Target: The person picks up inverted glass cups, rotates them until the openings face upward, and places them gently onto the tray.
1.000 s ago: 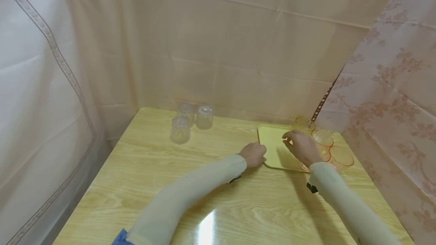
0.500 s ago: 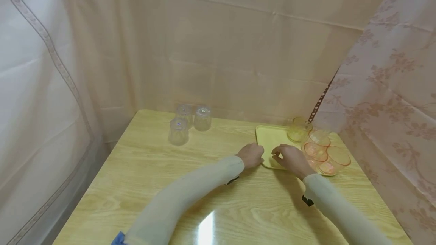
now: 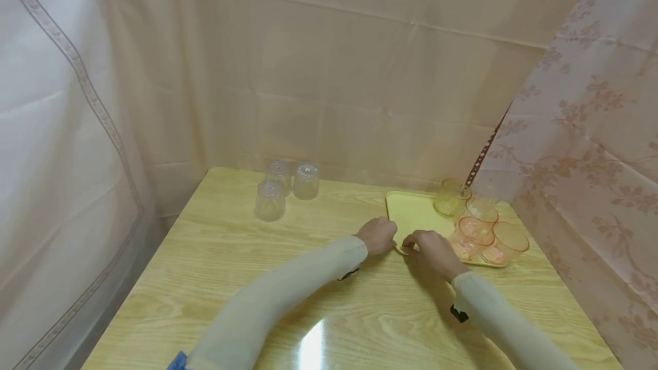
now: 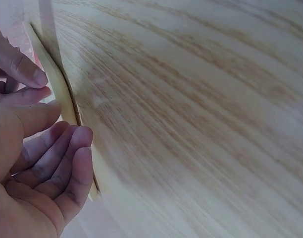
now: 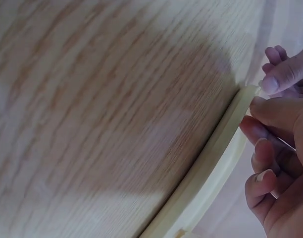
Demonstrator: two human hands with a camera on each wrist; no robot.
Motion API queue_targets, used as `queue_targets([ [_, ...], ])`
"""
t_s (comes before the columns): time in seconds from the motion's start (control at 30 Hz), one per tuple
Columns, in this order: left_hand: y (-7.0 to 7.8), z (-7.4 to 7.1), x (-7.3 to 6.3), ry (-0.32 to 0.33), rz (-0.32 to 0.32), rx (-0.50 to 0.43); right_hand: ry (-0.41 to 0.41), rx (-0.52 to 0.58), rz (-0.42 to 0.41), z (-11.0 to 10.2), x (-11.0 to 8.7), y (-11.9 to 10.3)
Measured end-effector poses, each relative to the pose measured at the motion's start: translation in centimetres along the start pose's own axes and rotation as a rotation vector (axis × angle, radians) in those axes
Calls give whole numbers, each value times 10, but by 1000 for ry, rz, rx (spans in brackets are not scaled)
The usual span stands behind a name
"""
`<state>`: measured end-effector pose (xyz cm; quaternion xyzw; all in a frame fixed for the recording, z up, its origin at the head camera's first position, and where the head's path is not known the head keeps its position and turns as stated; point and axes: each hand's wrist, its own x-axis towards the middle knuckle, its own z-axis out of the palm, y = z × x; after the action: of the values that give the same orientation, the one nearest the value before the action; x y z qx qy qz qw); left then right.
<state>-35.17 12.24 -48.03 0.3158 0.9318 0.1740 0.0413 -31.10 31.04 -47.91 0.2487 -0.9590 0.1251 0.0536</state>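
Observation:
A pale yellow tray (image 3: 415,213) lies at the right side of the table. My left hand (image 3: 378,236) grips its left edge, fingers curled at the rim (image 4: 65,96) in the left wrist view. Close beside it, my right hand (image 3: 434,251) pinches the rim (image 5: 223,134) near the front left corner with thumb and index finger; the other fingers are bent. At the tray's right end are a yellow glass (image 3: 452,198), a clear glass with an orange rim (image 3: 482,210) and orange glasses (image 3: 475,232), all mouth up.
Three clear glasses (image 3: 270,201) stand upside down at the back left of the wood-grain table (image 3: 329,301). Cloth curtains (image 3: 329,73) hang behind and at both sides. The table's back edge runs close behind the tray.
My right hand has moved left and toward me, from beside the glasses to the tray's front left corner, where it now takes the rim. My left hand stays at the tray's left edge.

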Motion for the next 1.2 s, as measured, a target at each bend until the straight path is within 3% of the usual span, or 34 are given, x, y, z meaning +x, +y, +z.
queue_targets([
  [0.27,-6,1,-5,11,5,8,-37,29,12,2,-1,-6],
  [0.53,-17,-21,-20,8,36,82,-49,36,27,2,-2,-11],
  [0.87,-55,-58,-49,32,73,32,0,18,12,6,-3,-9],
  [1.0,-74,-71,-64,53,82,56,16,7,-4,9,-3,-9],
  [1.2,-96,-96,-85,64,55,64,14,9,14,9,-3,-8],
])
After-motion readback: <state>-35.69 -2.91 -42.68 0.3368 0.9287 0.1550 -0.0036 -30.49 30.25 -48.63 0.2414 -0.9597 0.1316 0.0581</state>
